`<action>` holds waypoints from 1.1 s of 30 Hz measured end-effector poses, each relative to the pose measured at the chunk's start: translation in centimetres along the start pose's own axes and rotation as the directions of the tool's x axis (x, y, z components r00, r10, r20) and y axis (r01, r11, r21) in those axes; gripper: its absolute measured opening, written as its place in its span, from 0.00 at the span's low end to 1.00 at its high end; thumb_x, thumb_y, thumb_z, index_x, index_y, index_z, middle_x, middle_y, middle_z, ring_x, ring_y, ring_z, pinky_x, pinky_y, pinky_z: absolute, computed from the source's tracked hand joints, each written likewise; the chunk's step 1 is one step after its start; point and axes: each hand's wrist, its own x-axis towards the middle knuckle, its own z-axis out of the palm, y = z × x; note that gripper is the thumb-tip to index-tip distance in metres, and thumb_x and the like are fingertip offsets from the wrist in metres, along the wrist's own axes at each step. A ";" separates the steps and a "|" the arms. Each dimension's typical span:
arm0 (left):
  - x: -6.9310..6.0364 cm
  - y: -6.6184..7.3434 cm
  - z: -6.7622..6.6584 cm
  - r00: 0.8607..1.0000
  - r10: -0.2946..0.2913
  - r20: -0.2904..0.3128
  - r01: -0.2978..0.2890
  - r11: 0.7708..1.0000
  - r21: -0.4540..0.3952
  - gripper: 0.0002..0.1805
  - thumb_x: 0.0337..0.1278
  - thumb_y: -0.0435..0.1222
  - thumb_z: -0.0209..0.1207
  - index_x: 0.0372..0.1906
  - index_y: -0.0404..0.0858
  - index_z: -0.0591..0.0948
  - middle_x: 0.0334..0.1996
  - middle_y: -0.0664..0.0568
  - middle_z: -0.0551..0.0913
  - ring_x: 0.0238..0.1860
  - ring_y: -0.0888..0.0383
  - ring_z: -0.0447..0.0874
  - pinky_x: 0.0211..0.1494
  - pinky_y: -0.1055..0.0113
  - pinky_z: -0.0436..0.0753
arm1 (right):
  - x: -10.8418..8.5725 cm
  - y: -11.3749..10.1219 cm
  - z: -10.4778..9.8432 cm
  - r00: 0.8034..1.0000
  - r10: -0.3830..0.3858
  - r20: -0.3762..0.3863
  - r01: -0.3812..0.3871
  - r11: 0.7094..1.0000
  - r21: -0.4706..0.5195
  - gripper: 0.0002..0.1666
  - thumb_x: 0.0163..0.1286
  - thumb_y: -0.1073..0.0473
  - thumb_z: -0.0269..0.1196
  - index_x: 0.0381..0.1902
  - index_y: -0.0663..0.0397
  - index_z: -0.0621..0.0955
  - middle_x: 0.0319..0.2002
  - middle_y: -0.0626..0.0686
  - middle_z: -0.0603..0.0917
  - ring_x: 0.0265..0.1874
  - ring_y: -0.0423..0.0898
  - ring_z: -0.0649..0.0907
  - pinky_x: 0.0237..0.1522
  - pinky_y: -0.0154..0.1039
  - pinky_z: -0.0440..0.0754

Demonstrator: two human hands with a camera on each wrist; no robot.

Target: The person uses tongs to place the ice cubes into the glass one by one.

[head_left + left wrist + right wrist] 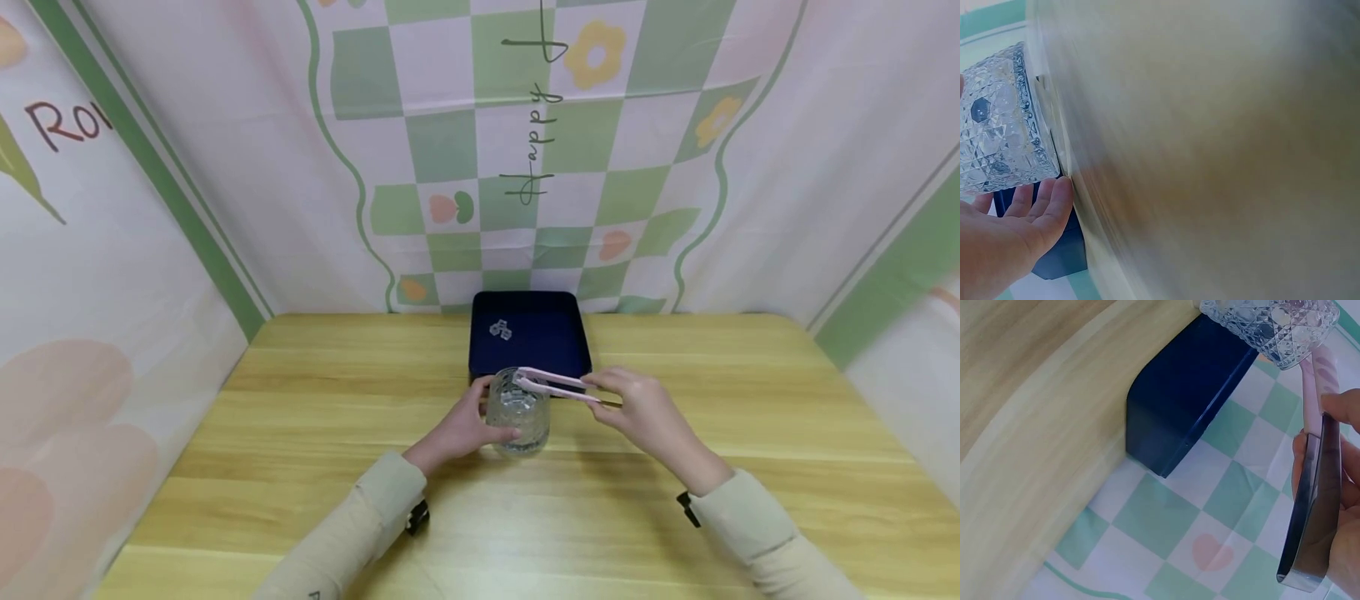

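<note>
A clear, cut-pattern glass [531, 429] stands on the table in front of the tray, with clear cubes visible inside. My left hand [459, 427] holds it from the left, thumb across the near side and fingers around the far side. In the left wrist view those fingers [1054, 203] lie along the glass wall [1000, 125]. My right hand [648, 412] pinches metal tongs [1313, 512] with pink arms, whose tips reach into the mouth of the glass. Whether a cube sits between the tips I cannot tell.
Behind the glass is a dark blue tray [551, 337] holding a small cluster of clear cubes [501, 330] at its left. The wooden table [360, 375] ends at a checkered, flowered cloth backdrop [510, 142]. More printed cloth hangs on both sides.
</note>
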 end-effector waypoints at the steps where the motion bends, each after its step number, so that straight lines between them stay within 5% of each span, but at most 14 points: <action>1: 0.0 0.0 0.0 1.000 -0.001 0.000 0.001 1.000 0.001 0.50 0.48 0.43 0.71 0.73 0.42 0.54 0.68 0.43 0.65 0.64 0.42 0.69 0.63 0.48 0.74 | -0.1 0.0 0.1 1.000 -0.011 -0.007 0.011 1.000 -0.001 0.15 0.48 0.69 0.72 0.37 0.60 0.86 0.35 0.55 0.88 0.33 0.50 0.86 0.34 0.44 0.85; 9: 0.0 -0.1 0.0 1.000 0.020 -0.003 -0.020 1.000 0.003 0.49 0.48 0.41 0.71 0.72 0.39 0.55 0.67 0.41 0.65 0.64 0.42 0.70 0.62 0.48 0.75 | -0.2 0.3 0.4 0.998 -0.058 -0.022 0.058 0.998 0.014 0.16 0.46 0.70 0.73 0.36 0.61 0.86 0.33 0.54 0.87 0.32 0.49 0.86 0.32 0.43 0.85; 33: 0.0 -0.1 0.0 1.000 0.012 -0.004 -0.012 1.000 0.002 0.51 0.46 0.42 0.71 0.72 0.40 0.54 0.66 0.42 0.66 0.63 0.41 0.70 0.62 0.47 0.75 | 1.5 0.1 0.7 1.000 0.014 0.005 -0.014 1.000 -0.013 0.22 0.48 0.68 0.72 0.44 0.64 0.83 0.39 0.59 0.86 0.38 0.55 0.85 0.38 0.48 0.84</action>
